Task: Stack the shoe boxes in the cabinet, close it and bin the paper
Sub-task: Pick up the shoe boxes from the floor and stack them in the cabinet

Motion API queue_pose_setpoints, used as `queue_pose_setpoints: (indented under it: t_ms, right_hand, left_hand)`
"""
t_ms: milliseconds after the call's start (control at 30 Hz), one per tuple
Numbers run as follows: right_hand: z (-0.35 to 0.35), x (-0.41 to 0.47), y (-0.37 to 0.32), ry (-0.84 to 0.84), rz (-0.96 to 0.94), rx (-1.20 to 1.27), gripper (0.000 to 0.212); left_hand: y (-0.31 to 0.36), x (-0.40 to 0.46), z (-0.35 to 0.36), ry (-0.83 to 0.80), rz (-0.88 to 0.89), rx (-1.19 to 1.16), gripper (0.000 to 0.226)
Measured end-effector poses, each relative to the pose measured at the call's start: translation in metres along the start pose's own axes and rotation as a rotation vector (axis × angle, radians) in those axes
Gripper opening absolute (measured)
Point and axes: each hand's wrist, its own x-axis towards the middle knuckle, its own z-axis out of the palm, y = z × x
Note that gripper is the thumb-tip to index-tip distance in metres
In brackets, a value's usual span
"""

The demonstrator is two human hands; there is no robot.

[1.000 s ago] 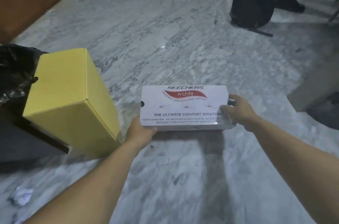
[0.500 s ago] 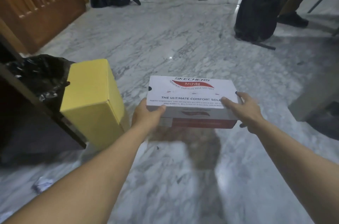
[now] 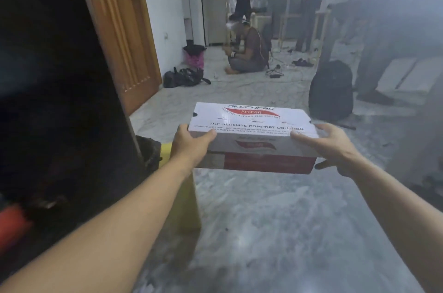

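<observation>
Two hands are applied to one shoe box, held clear of the floor at arm's length. The left hand is wrapped round the left end, thumb lying on the lid edge and fingers hidden beneath; the right hand is clamped on the right end, thumb on top, fingers curled under the base. An end-to-end hold is judged to be chosen so that the box is kept level and the lid pressed shut while it is carried.

Box material: smooth printed cardboard, rectangular and shallow, white lid with red logo and black lettering, red base showing below the lid skirt. Slight gloss is noted on the lid.

Left of the grip, a dark cabinet opening is seen; its interior cannot be made out. Just below the left wrist, a yellow box stands on the floor, matte, plain, mostly hidden by the forearm. A black bag, crinkled, lies between it and the cabinet. Floor: polished grey-white marble, veined. Beyond the grip, a black backpack stands upright.

Judgement: stacking step in hand; cabinet not yet closed.
</observation>
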Motion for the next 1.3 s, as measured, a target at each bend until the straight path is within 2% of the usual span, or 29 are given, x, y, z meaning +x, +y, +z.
queue_pose_setpoints:
  t_ms: [67,200,400,500,567,600,667,867,1033,1300]
  right_hand:
    - [-0.005,-0.02,-0.028,-0.026,-0.06,0.004,0.036]
    - [-0.005,-0.06,-0.081,-0.089,-0.15,-0.002,0.038]
    - [0.013,-0.118,-0.153,-0.182,-0.303,-0.023,0.026]
    - [0.031,-0.133,-0.183,-0.248,-0.384,0.0,0.028]
    - [0.044,-0.142,-0.2,-0.274,-0.448,0.039,0.042]
    - [0.053,-0.145,-0.209,-0.29,-0.474,0.045,0.052]
    - [0.069,-0.152,-0.226,-0.322,-0.525,0.049,0.058]
    - [0.119,-0.168,-0.28,-0.429,-0.661,0.147,0.047]
    - [0.145,-0.186,-0.331,-0.507,-0.711,0.241,0.044]
    - [0.158,-0.202,-0.408,-0.487,-0.843,0.371,0.043]
  left_hand:
    - [0.018,-0.016,-0.028,0.043,0.014,0.003,0.055]
    - [0.047,-0.049,-0.089,0.116,0.072,-0.006,0.055]
    - [0.081,-0.093,-0.186,0.224,0.123,0.026,0.046]
    - [0.091,-0.113,-0.233,0.305,0.153,0.068,0.055]
    - [0.095,-0.125,-0.262,0.37,0.157,0.104,0.063]
    - [0.097,-0.131,-0.276,0.4,0.158,0.122,0.061]
    - [0.1,-0.138,-0.303,0.449,0.151,0.142,0.055]
    - [0.118,-0.157,-0.376,0.617,0.153,0.162,0.06]
    - [0.144,-0.167,-0.43,0.694,0.164,0.133,0.066]
    - [0.207,-0.177,-0.48,0.874,0.246,0.156,0.065]
